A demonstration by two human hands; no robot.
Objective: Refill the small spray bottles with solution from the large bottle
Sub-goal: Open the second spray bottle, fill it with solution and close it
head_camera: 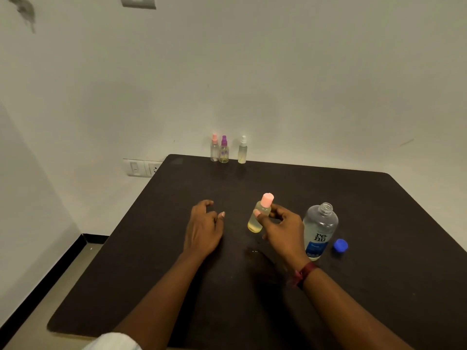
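We log a dark bench (379,274) set against a white wall (303,72). The left hand (203,229) is over the bench left of centre, its grip loosely curled and holding nothing. The right hand (281,229), with a red wristband (303,272) at the wrist, holds the pink-capped spray bottle (259,215), the grip pinching its upper body between thumb and fingers just below the cap. That bottle is tilted, cap leaning right, with pale yellow liquid in its lower part; we cannot tell whether its base touches the bench. The large bottle (319,231), clear with a blue label, stands upright and uncapped just right of the right hand. At the far edge by the wall stand a pink-topped spray bottle (214,149) just beside a purple-topped spray bottle (224,150), and a white-topped spray bottle (242,150) a little apart on their right. The blue cap (340,245) lies on the bench just right of the large bottle. A small wet patch (255,251) glints near the right wrist.
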